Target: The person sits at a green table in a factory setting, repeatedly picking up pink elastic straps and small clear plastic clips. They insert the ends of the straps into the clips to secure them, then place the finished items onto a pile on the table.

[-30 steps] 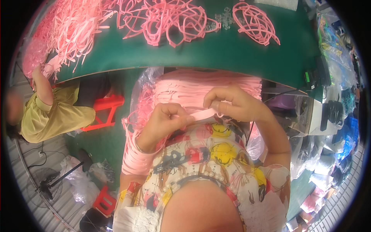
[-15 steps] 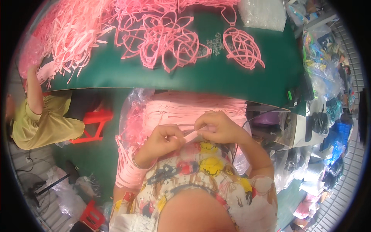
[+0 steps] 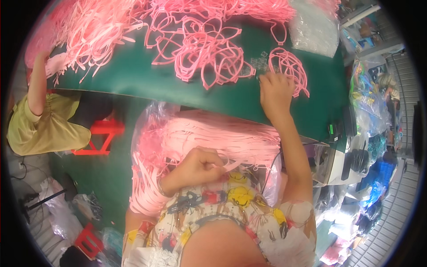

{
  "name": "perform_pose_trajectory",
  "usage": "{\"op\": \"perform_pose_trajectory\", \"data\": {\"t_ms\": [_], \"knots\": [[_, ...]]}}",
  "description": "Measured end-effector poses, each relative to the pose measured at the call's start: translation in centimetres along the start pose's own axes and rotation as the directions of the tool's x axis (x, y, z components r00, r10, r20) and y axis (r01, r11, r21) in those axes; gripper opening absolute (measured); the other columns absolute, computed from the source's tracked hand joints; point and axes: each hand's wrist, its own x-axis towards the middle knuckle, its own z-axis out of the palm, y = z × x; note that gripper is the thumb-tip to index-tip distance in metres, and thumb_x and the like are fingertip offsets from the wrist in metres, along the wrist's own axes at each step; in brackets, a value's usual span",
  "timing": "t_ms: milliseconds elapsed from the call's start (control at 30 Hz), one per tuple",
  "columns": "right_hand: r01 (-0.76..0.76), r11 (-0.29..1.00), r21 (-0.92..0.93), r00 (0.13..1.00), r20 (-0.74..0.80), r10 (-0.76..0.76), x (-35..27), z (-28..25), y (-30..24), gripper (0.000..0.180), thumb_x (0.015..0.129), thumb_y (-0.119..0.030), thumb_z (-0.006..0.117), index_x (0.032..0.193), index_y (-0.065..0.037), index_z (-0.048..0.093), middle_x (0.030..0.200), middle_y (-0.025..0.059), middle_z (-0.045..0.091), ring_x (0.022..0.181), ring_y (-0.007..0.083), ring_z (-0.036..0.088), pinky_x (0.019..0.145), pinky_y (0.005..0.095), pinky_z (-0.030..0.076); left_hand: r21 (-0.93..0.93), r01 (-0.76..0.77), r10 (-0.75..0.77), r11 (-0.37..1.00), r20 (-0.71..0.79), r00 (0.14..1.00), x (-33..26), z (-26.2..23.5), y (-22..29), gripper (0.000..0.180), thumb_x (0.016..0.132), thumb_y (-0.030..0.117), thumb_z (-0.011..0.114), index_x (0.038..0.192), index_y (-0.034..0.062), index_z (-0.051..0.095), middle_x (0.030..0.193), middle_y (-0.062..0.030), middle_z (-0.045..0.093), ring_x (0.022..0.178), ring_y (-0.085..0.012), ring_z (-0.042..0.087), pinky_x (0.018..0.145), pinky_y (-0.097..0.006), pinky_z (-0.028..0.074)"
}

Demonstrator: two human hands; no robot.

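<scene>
While the left hand [image 3: 199, 165] pinches a pink strip [image 3: 229, 166] at six o'clock, the right hand [image 3: 275, 91] — fingers curled — touches small clear pieces [image 3: 260, 62] on the green table [image 3: 133, 84] at one o'clock

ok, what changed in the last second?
The right hand let go of the pink strip at the lap and reached up onto the green table, now at the small clear pieces beside a pink frame. The left hand stayed at the lap, pinching the strip. The bag of strips and the tangled frames stayed put; the view shifted a little.
</scene>
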Motion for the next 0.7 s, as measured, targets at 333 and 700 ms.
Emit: {"op": "perform_pose_trajectory", "data": {"t_ms": [333,700], "knots": [[0.105,0.904,0.415,0.994,-0.069,-0.083,-7.2,-2.9,-3.6,0.028,0.072,-0.01,0.072,0.098,-0.003,0.063,0.099,0.0076,0.061,0.089,0.0292,0.056,0.079,0.0414,0.043,-0.071,0.13,-0.13,0.989,0.008,0.991,0.2,-0.6,0.8,0.013,0.078,0.012,0.067,0.081,-0.0004,0.068,0.074,-0.0051,0.062,0.07,-0.0102,0.056,0.064,-0.026,0.044],[-0.485,0.257,0.836,0.867,0.497,0.019,-6.8,-9.3,-10.7,0.013,0.089,-0.007,0.053,0.101,-0.001,0.057,0.09,0.0184,0.061,0.086,0.0339,0.06,0.076,0.0396,0.047,-0.017,0.12,-0.121,0.993,-0.128,0.984,0.5,0.2,-0.1,0.017,0.079,0.017,0.067,0.079,0.0001,0.068,0.068,-0.0063,0.062,0.064,-0.0115,0.056,0.06,-0.027,0.044]]}}
